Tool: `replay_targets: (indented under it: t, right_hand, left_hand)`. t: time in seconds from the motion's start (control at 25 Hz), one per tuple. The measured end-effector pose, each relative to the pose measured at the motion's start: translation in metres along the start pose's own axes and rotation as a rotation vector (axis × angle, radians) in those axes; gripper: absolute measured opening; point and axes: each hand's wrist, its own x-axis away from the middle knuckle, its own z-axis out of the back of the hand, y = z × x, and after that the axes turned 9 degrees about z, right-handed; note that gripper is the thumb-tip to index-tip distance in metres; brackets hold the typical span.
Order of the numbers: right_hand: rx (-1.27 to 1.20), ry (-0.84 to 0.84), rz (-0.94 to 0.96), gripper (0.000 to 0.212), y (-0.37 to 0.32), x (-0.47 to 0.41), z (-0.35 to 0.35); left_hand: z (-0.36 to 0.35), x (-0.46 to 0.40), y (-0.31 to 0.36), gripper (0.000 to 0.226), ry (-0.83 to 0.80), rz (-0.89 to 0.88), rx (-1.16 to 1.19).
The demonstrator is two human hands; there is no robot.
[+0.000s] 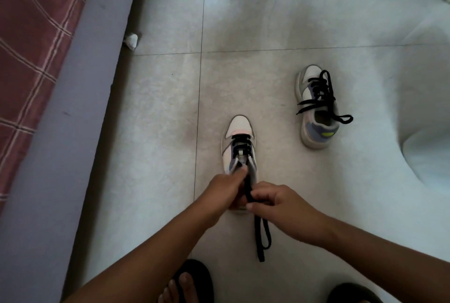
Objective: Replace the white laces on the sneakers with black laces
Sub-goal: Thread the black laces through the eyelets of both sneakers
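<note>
A white, grey and purple sneaker (239,132) stands on the tiled floor in front of me, toe pointing away, with black lace crossed through its lowest eyelets. My left hand (225,189) holds the sneaker's left side at the upper eyelets. My right hand (275,201) pinches the black lace (262,234), whose loose end hangs down in a loop toward me. A second sneaker (316,110) stands farther right, laced in black with loose ends spilling over its sides. The heel of the near sneaker is hidden by my hands.
A bed edge with a purple frame (80,108) and red checked cover (29,47) runs along the left. A small white crumpled object (131,40) lies by the frame. My feet in black sandals (194,280) are at the bottom. A pale rounded shape (428,156) fills the right.
</note>
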Motion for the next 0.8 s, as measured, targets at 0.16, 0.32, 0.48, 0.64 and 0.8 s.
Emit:
replay_targets:
  t: [0.16, 0.32, 0.48, 0.64, 0.8]
  right_hand:
    - [0.109, 0.052, 0.005, 0.021, -0.006, -0.003, 0.014]
    - [-0.128, 0.265, -0.146, 0.018, -0.002, -0.007, 0.051]
    - [0.022, 0.019, -0.403, 0.02, 0.006, -0.002, 0.106]
    - [-0.26, 0.107, -0.326, 0.026, -0.004, 0.001, 0.143]
    - [-0.612, 0.296, -0.158, 0.031, -0.011, 0.003, 0.171]
  left_hand:
    - [0.016, 0.011, 0.004, 0.029, 0.005, -0.07, -0.044]
    - [0.05, 0.01, 0.011, 0.038, -0.045, -0.039, 0.372]
    - [0.094, 0.007, 0.03, 0.036, -0.004, -0.191, 0.558]
    - [0.127, 0.0, 0.041, 0.037, -0.009, -0.216, 0.52]
    - [0.147, -0.007, 0.04, 0.041, -0.132, -0.066, 0.716]
